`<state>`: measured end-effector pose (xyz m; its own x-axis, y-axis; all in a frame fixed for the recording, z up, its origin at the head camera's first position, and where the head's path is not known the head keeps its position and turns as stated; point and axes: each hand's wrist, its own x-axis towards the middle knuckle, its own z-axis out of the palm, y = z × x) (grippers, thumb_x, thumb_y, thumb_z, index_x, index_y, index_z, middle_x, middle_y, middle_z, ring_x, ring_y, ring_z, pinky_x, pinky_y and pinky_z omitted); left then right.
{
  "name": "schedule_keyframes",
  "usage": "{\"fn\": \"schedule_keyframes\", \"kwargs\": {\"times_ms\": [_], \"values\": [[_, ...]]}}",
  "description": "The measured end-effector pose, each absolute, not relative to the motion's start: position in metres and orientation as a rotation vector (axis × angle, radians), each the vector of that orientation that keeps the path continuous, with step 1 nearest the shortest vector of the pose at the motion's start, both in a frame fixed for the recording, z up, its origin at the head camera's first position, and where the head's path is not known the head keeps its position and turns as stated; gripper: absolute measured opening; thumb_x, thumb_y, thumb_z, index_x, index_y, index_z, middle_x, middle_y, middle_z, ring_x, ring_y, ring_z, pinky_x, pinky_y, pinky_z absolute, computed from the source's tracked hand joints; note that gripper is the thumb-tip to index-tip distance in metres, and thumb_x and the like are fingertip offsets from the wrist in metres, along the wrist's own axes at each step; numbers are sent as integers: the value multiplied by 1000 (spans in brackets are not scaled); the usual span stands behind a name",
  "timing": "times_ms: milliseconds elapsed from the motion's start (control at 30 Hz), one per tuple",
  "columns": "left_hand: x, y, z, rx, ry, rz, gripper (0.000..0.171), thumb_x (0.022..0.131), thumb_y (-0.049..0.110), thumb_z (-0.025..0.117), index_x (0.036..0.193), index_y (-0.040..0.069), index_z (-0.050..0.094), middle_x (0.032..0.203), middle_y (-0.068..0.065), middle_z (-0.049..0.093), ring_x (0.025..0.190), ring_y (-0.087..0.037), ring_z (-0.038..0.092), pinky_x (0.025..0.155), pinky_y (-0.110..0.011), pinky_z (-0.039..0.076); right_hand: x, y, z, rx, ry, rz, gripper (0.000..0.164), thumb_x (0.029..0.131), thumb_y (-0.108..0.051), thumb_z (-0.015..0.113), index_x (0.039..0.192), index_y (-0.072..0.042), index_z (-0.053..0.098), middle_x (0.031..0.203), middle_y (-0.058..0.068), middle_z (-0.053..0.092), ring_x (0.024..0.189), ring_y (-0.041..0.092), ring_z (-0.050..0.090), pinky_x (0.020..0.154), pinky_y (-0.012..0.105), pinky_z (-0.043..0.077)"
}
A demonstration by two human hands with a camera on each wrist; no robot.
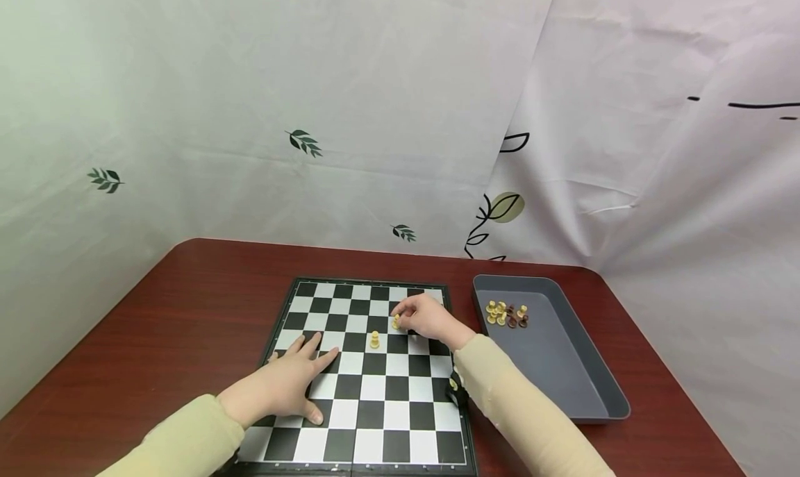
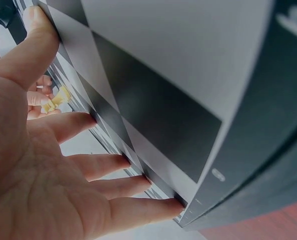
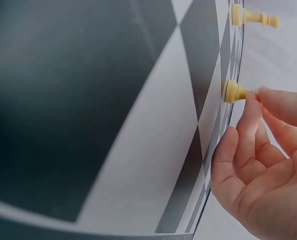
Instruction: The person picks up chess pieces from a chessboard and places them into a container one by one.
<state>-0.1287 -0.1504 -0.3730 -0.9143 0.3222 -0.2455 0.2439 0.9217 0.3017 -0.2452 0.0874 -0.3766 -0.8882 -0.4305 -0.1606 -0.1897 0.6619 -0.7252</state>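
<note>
A black-and-white chessboard lies on the table. Between thumb and fingertips, my right hand pinches a yellow chess piece upright at the board's far right part; its top is hidden by the fingers. One more yellow chess piece stands on the board to the left of that hand, seen whole in the right wrist view as a piece with a wide base. My left hand rests with spread fingers on the board's left side, its fingertips touching the squares and holding nothing.
A grey tray stands to the right of the board, with several yellow chess pieces and brown chess pieces near its far left corner. The table is reddish-brown wood. A white patterned cloth hangs behind it.
</note>
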Motion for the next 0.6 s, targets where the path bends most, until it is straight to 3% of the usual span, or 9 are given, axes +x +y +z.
{"fn": "schedule_keyframes", "kwargs": {"times_ms": [600], "values": [[-128,-150,-373,415,2792,388,105,51,45,85,141,9,45,147,-30,29,133,-56,25,90,-77,27,-245,86,-378,-515,2601,-1054,12,90,-8,63,96,-6,73,75,4,64,64,10,49,53,23,37]]}}
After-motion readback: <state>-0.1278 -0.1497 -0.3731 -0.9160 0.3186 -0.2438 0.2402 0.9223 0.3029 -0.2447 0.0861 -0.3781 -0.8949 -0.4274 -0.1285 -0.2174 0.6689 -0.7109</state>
